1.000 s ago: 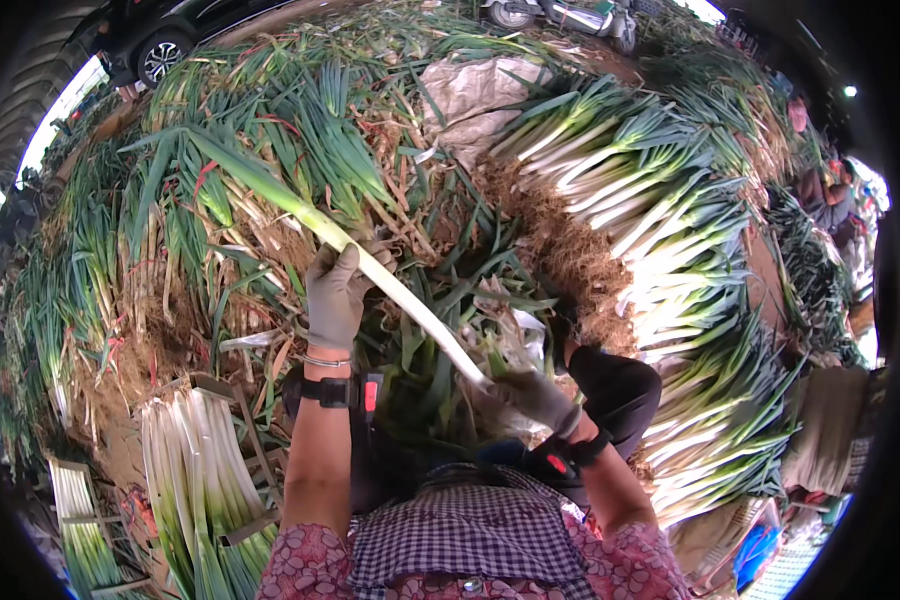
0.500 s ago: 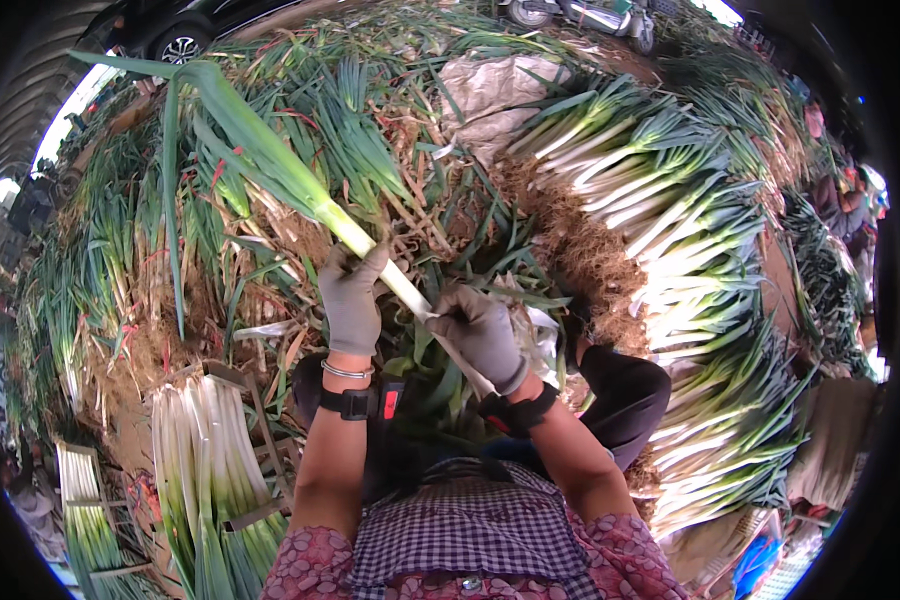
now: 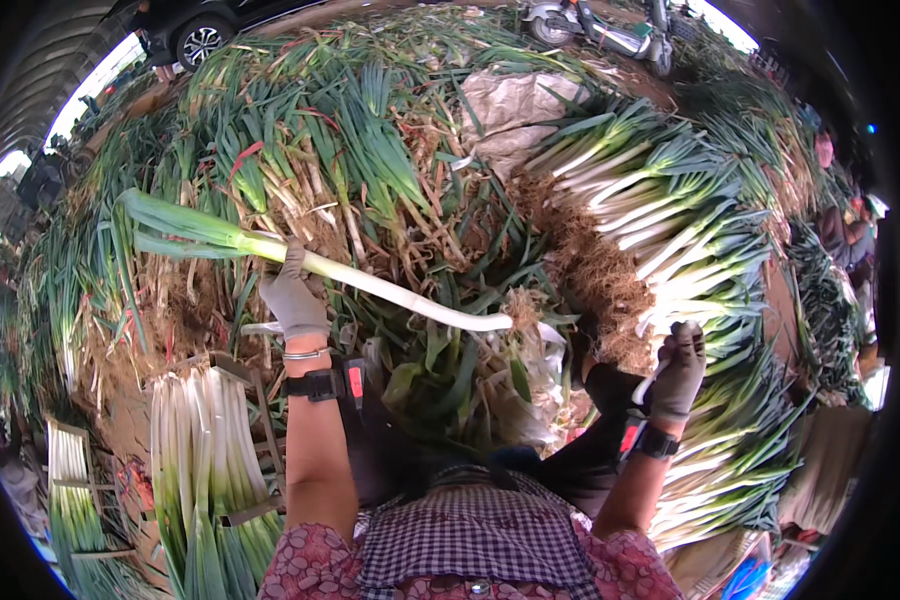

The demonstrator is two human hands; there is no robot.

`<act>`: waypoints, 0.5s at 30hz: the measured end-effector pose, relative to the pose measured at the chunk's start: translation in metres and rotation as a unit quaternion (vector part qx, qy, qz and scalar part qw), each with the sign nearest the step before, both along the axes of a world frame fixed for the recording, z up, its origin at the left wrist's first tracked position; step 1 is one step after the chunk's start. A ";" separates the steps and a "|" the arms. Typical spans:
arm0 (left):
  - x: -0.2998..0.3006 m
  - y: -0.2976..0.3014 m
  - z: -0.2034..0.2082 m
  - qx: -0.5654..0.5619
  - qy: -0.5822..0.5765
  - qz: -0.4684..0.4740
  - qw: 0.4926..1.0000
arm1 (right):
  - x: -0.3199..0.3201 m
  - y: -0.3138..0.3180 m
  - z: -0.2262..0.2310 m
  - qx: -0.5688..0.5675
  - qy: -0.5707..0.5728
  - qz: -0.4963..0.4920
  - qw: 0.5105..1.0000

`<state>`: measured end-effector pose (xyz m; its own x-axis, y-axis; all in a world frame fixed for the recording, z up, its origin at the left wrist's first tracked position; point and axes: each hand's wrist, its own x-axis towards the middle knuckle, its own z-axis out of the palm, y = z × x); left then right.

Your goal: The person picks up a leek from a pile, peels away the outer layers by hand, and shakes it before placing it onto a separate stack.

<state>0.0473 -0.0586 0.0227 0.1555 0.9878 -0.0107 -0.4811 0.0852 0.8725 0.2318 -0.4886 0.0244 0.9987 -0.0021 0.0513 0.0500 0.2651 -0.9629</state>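
Leek piles (image 3: 670, 225) all round me here. Left hand (image 3: 295, 300) wrapped round single leek (image 3: 390, 291) (roots (image 3: 522, 306) and all), right hand (image 3: 680, 372) fisted round pale strip (image 3: 643, 388).

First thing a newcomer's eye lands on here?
Probably the single long leek stretched across the middle, held near its green end by the gloved left hand, its roots toward the centre. Next, the big fan of leeks down the right side, brown roots facing inward. Then the neat bundle of pale stalks at lower left.
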 end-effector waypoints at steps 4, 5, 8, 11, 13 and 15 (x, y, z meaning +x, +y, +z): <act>0.014 -0.019 0.005 0.012 0.025 0.014 1.000 | -0.040 0.081 0.013 -0.331 -0.340 0.142 0.869; 0.018 -0.022 0.004 0.027 0.015 0.008 0.999 | -0.056 0.112 0.023 -0.346 -0.422 0.178 0.819; 0.025 -0.046 0.022 0.027 0.034 -0.030 0.999 | -0.082 0.176 0.026 -0.366 -0.464 0.144 0.794; 0.019 -0.057 0.031 0.025 0.048 -0.086 0.995 | -0.074 0.192 0.001 -0.391 -0.423 0.173 0.799; 0.009 -0.052 0.028 0.004 -0.011 -0.196 0.981 | -0.071 0.186 -0.003 -0.344 -0.379 0.217 0.832; 0.003 -0.051 0.032 -0.016 -0.015 -0.243 0.970 | -0.064 0.178 -0.004 -0.345 -0.395 0.200 0.828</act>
